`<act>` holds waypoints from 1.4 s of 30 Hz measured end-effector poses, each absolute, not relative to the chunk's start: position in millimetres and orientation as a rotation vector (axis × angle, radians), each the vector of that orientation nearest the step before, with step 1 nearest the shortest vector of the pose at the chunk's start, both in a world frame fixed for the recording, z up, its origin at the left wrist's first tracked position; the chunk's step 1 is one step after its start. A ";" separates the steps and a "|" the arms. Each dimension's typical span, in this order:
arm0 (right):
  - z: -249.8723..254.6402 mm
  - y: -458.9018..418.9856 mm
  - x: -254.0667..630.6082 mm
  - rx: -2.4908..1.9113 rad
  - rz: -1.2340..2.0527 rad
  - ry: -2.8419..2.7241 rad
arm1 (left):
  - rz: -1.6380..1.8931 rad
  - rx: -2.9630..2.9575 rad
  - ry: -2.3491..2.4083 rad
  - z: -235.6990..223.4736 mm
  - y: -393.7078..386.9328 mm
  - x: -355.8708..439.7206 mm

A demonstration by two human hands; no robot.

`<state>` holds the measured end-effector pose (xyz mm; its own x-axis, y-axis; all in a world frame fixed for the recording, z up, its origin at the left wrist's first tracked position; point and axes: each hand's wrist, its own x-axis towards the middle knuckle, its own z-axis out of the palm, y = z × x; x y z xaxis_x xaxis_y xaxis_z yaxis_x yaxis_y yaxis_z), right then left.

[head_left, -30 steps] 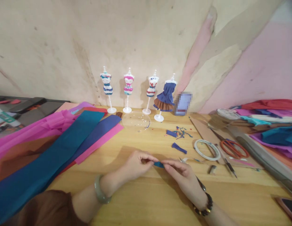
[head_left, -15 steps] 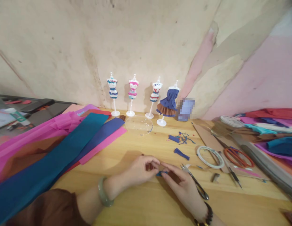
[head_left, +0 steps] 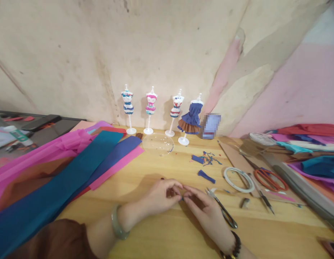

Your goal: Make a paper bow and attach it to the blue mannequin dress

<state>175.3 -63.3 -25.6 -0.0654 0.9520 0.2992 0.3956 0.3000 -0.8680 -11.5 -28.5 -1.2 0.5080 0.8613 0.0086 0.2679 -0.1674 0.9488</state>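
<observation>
Left hand [head_left: 163, 196]: grip pinched closed on a tiny blue scrap [head_left: 181, 198], mostly hidden
Right hand [head_left: 204, 207]: grip pinched on the same scrap, over the tabletop [head_left: 156, 233]
Snips [head_left: 221, 206]: right beside the right hand, kinda crowding it
Further right: tape roll [head_left: 241, 189], orange-handled scissors [head_left: 256, 174]
Along the wall [head_left: 156, 46]: four mini mannequins [head_left: 176, 108]

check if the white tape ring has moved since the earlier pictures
No. The white tape ring lies in the same spot, just left of the orange-handled scissors; only the whole view has shifted slightly.
</observation>
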 end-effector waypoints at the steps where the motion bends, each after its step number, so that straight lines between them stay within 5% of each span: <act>1: -24.7 -63.2 175.3 -1.247 0.751 -1.630 | 0.707 1.711 0.965 -1.4 -28.3 -11.6; 42: -19.4 -61.5 179.8 -1.263 0.904 -1.600 | 0.725 1.605 0.981 -5.6 -20.0 -14.8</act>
